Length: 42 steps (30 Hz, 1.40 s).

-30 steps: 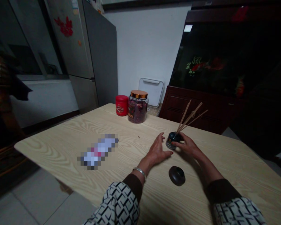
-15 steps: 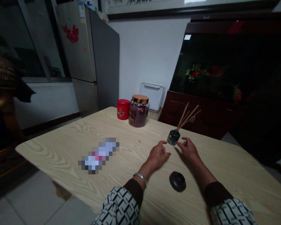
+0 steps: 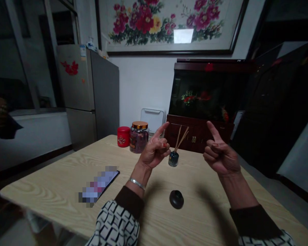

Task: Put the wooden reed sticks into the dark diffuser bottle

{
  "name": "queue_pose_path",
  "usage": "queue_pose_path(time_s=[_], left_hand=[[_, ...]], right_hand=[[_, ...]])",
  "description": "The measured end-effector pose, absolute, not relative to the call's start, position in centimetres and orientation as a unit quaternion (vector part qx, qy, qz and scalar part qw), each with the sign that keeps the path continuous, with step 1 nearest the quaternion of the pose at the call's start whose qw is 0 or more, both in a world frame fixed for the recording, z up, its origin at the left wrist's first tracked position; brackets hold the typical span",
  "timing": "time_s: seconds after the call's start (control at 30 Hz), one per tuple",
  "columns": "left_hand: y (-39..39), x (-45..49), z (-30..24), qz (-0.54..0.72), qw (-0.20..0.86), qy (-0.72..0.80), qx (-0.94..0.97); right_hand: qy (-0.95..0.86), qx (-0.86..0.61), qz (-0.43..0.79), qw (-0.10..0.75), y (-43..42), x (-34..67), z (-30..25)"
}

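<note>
apparently empty, left hand and right hand hang raised, forefingers out, the rest curled.

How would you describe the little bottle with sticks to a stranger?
Start at the pale wooden table. Near its far edge, right of the red tin and the copper-lidded jar, stands a small dark bottle. Only it has thin wooden sticks fanning from its neck.

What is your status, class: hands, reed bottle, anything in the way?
Left hand and right hand in the air, empty, forefingers pointing up. Reed bottle upright on the table between them, untouched. Dark cap lies nearer, apart from it.
</note>
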<state>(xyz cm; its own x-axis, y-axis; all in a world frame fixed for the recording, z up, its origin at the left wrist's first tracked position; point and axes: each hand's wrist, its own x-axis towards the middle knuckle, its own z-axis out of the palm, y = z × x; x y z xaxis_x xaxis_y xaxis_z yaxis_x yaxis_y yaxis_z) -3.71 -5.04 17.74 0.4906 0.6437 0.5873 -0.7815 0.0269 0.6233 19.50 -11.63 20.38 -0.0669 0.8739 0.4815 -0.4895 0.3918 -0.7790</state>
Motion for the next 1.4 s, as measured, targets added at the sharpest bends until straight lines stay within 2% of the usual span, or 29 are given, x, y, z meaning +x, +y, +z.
queue_pose_path(time_s=[0.1,0.2,0.4,0.7,0.8,0.87,0.97,1.03,1.13,1.4], left_hand=[[-6.4,-3.8,19.2,0.509,0.714,-0.141,0.459],[-7.1,-3.5,17.9,0.512,0.722,-0.171,0.433],[-7.4,-2.8,13.8,0.503,0.751,-0.149,0.401],[-6.7,-3.1,13.9,0.514,0.753,-0.141,0.386],[-5.5,-3.1,12.8,0.534,0.758,-0.106,0.358],[-4.0,-3.0,11.2,0.554,0.755,-0.049,0.347],[-1.5,-2.6,7.4,0.598,0.708,0.11,0.36],[-0.2,-2.2,4.5,0.606,0.645,0.236,0.401],[0.7,-1.4,1.0,0.571,0.591,0.326,0.467],[1.9,0.6,-2.3,0.513,0.564,0.333,0.555]], right_hand=[[-0.519,-0.13,0.524,0.662,-12.8,18.8,21.2],[-0.516,-0.089,0.533,0.664,-13.4,18.2,20.2],[-0.51,-0.097,0.535,0.667,-13.8,18.0,17.0],[-0.488,-0.093,0.55,0.671,-13.4,18.6,17.0],[-0.494,-0.172,0.536,0.662,-11.7,19.3,15.6],[-0.497,-0.282,0.508,0.645,-9.6,19.9,13.8],[-0.485,-0.518,0.401,0.579,-5.3,20.6,10.0],[-0.486,-0.603,0.349,0.527,-2.2,20.8,7.3],[-0.491,-0.635,0.31,0.51,2.3,20.5,4.2],[-0.566,-0.621,0.247,0.483,8.7,18.9,1.0]])
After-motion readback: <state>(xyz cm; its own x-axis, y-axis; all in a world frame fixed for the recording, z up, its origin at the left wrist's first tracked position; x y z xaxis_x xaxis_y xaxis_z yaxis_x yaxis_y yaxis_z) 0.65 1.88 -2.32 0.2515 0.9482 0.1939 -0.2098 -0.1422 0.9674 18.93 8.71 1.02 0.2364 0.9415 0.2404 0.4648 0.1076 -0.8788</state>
